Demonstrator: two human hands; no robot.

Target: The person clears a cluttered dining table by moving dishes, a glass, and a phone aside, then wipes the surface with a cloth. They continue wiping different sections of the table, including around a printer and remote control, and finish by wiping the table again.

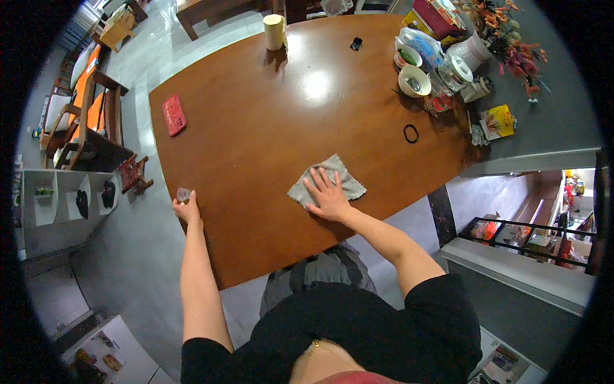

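Note:
My right hand (330,197) lies flat with spread fingers on a grey cloth (352,185), pressing it against the brown wooden table (249,216) near its front edge. At the table's left edge, my left hand (187,210) holds a small clear cup (183,194) between thumb and fingers. The cup looks like plastic or glass; I cannot tell which. Part of the cloth is hidden under my right palm.
A red phone-like case (173,115) lies far left. A cream cylinder (274,32) stands at the back. A small black object (356,44), a black ring-shaped band (410,134), a bowl (414,81), jars (455,73) and a yellow packet (499,122) are rightward.

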